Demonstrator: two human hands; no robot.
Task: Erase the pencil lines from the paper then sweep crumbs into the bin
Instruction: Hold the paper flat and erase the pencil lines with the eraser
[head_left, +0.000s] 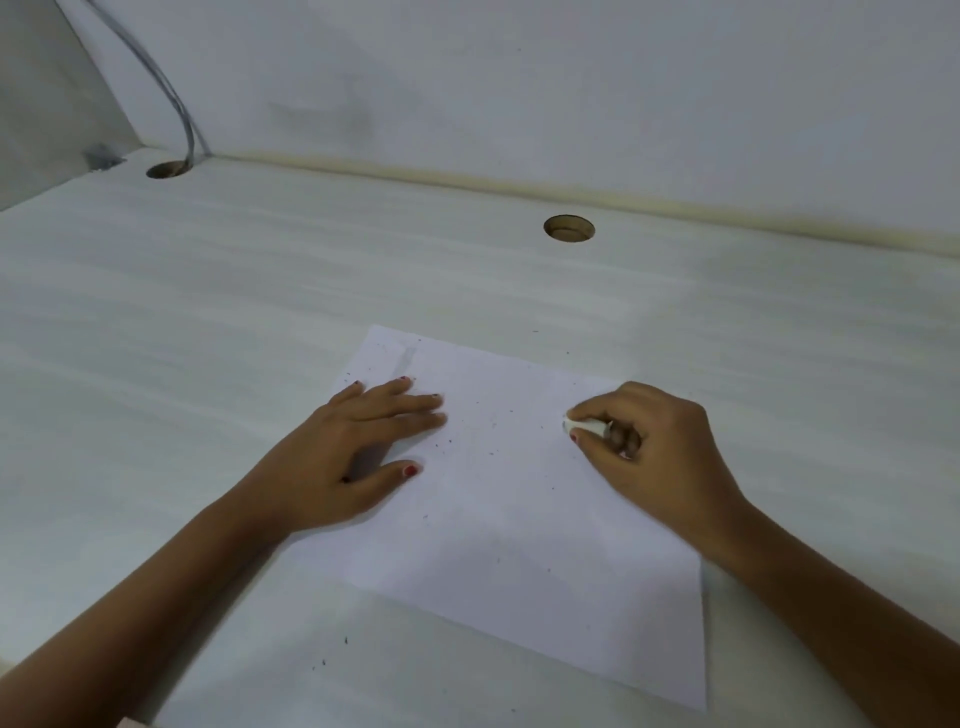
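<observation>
A white sheet of paper (519, 545) lies on the white desk (208, 338). My left hand (358, 447) rests flat on the paper's left part, fingers straight and spread. My right hand (654, 452) pinches a small white eraser (584, 426) between thumb and fingers, its tip down on the paper's upper right part. Small dark eraser crumbs (467, 436) are scattered over the sheet between my hands. A few more crumbs (335, 649) lie on the desk near the paper's lower left. No bin is in view.
Two round cable holes are cut in the desk, one (569, 228) at the back middle and one (167, 169) at the back left, with a grey cable (171, 98) running into it. A white wall (519, 78) stands behind the desk.
</observation>
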